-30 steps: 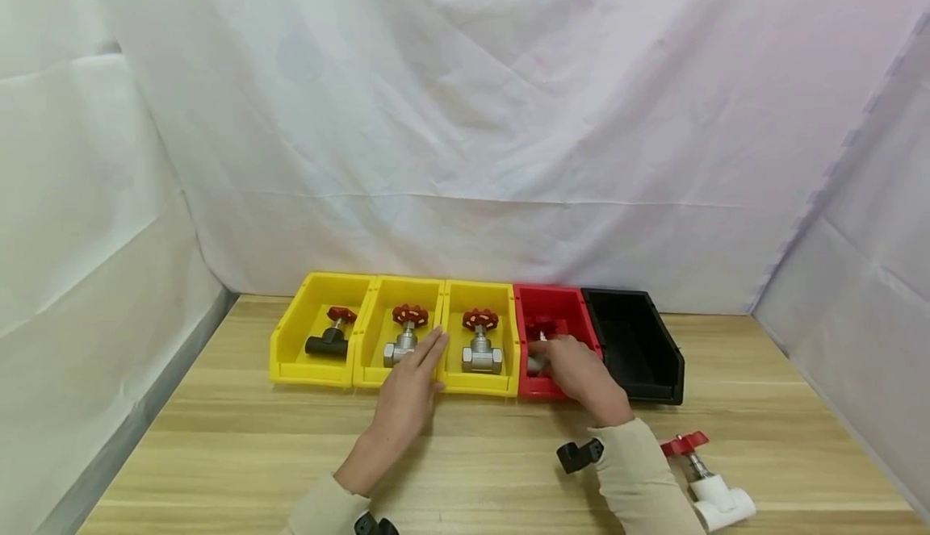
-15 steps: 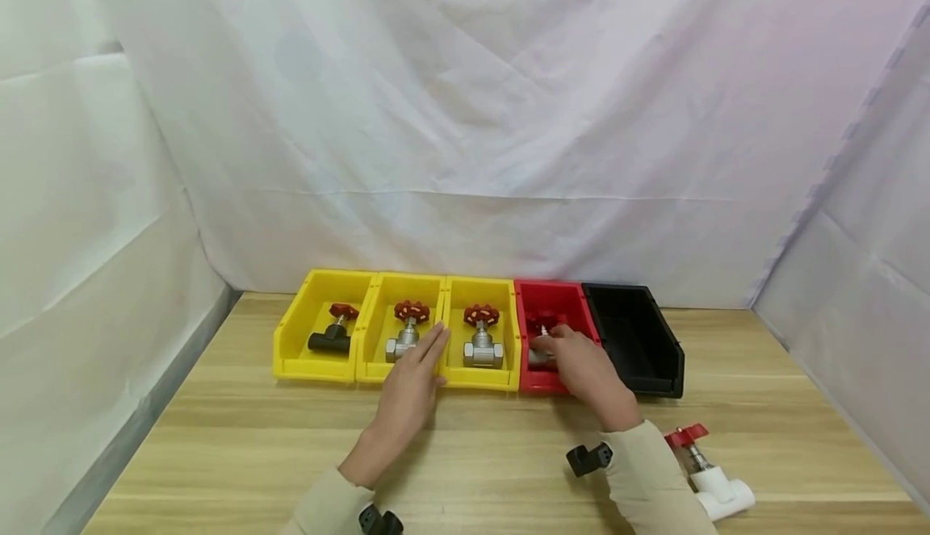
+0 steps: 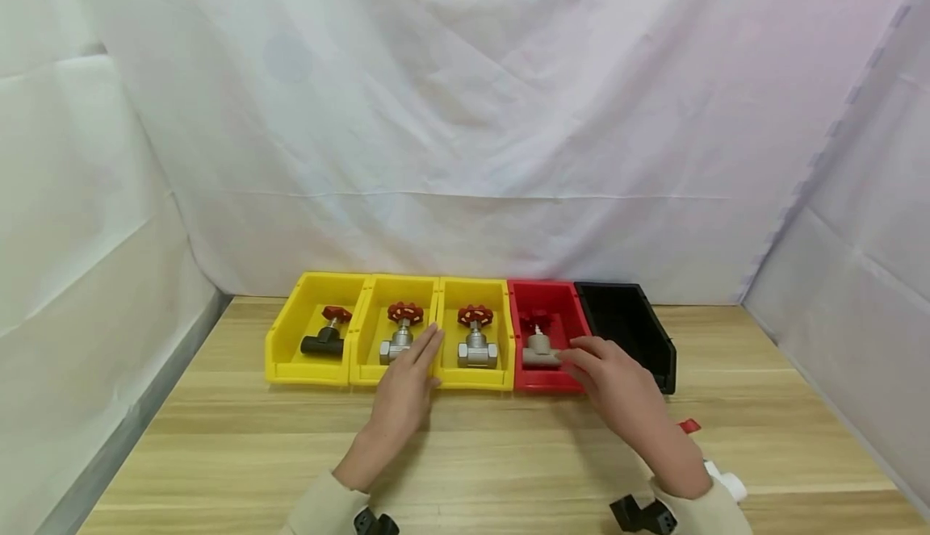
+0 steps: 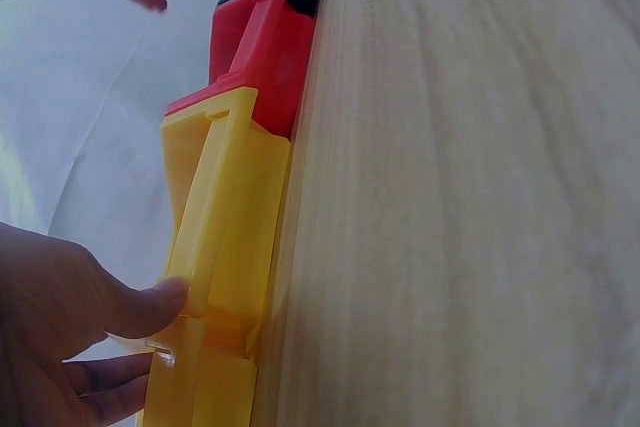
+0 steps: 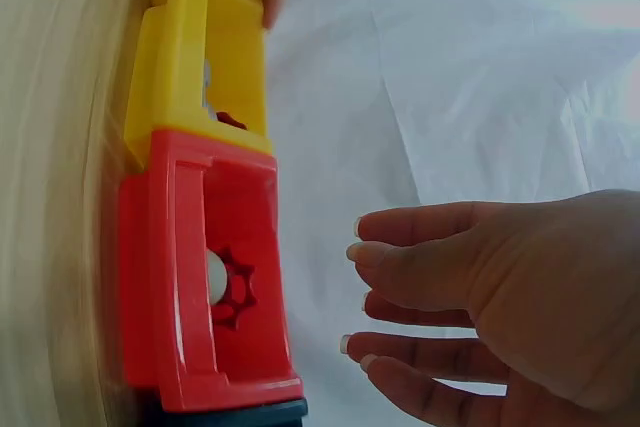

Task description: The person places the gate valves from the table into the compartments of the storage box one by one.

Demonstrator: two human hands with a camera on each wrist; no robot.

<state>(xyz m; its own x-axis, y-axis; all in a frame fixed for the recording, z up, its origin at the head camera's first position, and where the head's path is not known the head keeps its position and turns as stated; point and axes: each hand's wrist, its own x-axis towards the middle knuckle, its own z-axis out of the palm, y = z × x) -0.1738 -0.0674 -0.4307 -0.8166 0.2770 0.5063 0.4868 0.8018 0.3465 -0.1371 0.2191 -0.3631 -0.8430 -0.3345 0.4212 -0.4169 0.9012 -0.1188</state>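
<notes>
My left hand [image 3: 404, 390] lies with straight fingers over the adjoining walls of the middle yellow bin [image 3: 372, 374] and the right yellow bin [image 3: 472, 379]. In the left wrist view its thumb [image 4: 150, 309] touches the front rim. My right hand [image 3: 617, 378] is above the front right corner of the red bin [image 3: 550, 383], its fingers loosely bent around nothing. Inside that bin lies a grey-beige valve [image 3: 539, 350] with a dark red handwheel. In the right wrist view, a gap separates the right hand [image 5: 480, 297] from the bin.
A black valve [image 3: 323, 344] with a red handwheel lies in the left yellow bin [image 3: 279, 369]. Metal gate valves [image 3: 476, 349] sit in the other two yellow bins. At the right end stands a black bin [image 3: 664, 357]. A white valve [image 3: 729, 482] lies on the table, partly behind the right forearm.
The right hand has let go of the grey-beige valve in the red bin and moved up and right, away from it. The left hand stays in place.
</notes>
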